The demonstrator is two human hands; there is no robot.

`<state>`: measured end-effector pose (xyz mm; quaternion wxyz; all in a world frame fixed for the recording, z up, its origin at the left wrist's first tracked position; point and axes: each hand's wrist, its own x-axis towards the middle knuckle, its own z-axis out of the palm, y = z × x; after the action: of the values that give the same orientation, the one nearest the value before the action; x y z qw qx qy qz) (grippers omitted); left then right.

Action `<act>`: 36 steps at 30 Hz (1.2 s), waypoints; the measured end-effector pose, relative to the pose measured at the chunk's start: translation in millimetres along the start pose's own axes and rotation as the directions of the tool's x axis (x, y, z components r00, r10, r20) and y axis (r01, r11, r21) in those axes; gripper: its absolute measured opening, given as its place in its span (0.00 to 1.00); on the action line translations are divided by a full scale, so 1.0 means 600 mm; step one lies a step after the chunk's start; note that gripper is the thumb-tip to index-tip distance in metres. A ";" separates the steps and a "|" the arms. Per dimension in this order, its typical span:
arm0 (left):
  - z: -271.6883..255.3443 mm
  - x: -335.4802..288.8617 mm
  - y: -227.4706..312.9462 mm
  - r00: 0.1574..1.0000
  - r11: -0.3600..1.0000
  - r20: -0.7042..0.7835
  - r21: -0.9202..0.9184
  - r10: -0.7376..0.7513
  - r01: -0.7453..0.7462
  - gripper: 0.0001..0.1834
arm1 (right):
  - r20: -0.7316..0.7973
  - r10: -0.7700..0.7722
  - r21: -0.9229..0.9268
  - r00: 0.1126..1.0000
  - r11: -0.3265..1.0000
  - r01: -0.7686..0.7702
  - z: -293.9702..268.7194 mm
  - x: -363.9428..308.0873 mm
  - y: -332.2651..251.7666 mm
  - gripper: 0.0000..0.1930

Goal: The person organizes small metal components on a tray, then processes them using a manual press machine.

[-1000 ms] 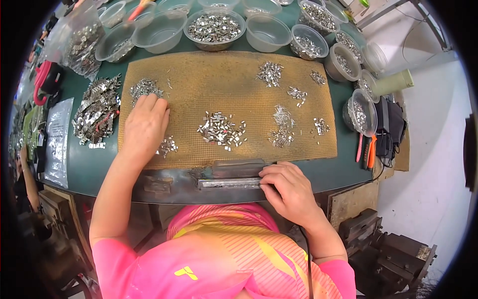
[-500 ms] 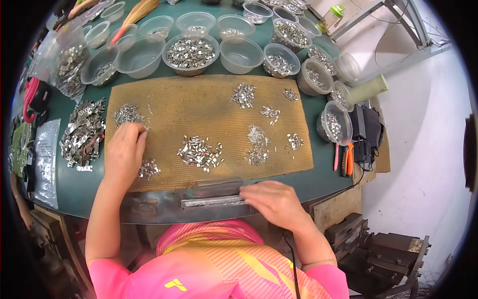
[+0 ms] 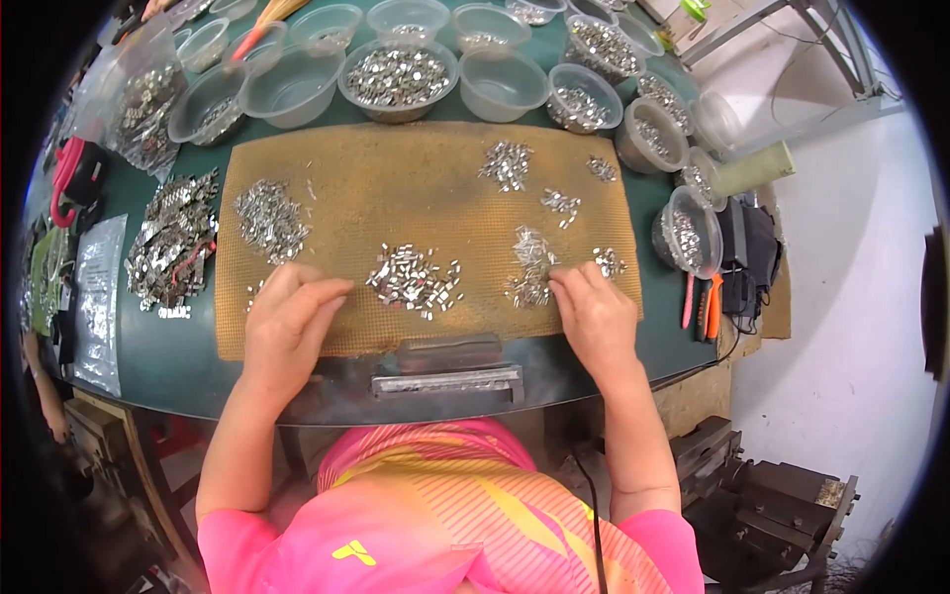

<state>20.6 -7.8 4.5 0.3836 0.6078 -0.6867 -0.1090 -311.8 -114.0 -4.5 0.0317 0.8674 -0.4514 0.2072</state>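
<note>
Sorting looks under way in the head view: left hand point(image 3: 287, 322) lies flat, holding nothing, beside the central pile point(image 3: 414, 281) on the mat point(image 3: 416, 188); right hand point(image 3: 592, 312), fingers curled, touches another pile point(image 3: 531, 269). Next needs pinching single pieces.

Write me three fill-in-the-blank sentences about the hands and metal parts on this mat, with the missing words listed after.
1. Both hands rest on a brown ____ mat lying on the green table.
2. The right hand touches a heap of small ____ parts.
3. Clear plastic ____ line the far edge, beyond the left hand.

Missing words: mesh; metal; bowls
</note>
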 end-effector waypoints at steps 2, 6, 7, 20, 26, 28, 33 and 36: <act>0.007 -0.002 0.012 1.000 1.000 0.020 -0.010 0.006 -0.006 0.11 | 0.016 -0.002 0.001 1.000 1.000 0.002 -0.006 0.002 -0.001 0.04; 0.020 -0.015 0.021 0.998 0.996 0.046 -0.081 0.040 -0.036 0.13 | 0.036 -0.004 0.016 0.999 1.000 0.004 -0.012 0.000 0.001 0.04; 0.023 -0.018 0.021 0.998 0.992 0.051 -0.124 0.040 -0.034 0.14 | 0.026 -0.007 0.029 1.000 1.000 0.006 -0.012 0.000 0.002 0.05; 0.043 -0.029 0.061 0.988 0.988 0.114 -0.123 0.108 -0.094 0.10 | 0.077 -0.041 -0.052 0.996 0.998 0.045 -0.035 -0.034 -0.013 0.06; 0.056 -0.052 0.084 0.979 0.955 0.200 -0.295 0.032 0.029 0.05 | 0.130 -0.095 -0.120 0.987 0.987 0.110 -0.040 -0.026 -0.014 0.05; 0.060 -0.059 0.082 0.978 0.950 0.204 -0.312 0.035 0.031 0.06 | 0.137 -0.056 -0.113 0.989 0.991 0.072 -0.038 -0.028 -0.014 0.07; 0.066 -0.073 0.084 0.969 0.929 0.247 -0.356 -0.013 0.103 0.06 | 0.110 -0.024 -0.030 0.994 0.999 0.027 -0.040 -0.028 -0.012 0.06; 0.072 -0.077 0.085 0.970 0.932 0.243 -0.347 -0.024 0.110 0.06 | 0.084 -0.020 0.038 0.996 0.999 0.017 -0.036 -0.035 -0.012 0.06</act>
<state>-47.4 32.9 -11.8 0.3998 0.5339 -0.6746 -0.3162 -323.8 -88.0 7.9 -0.0017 0.8800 -0.4403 0.1783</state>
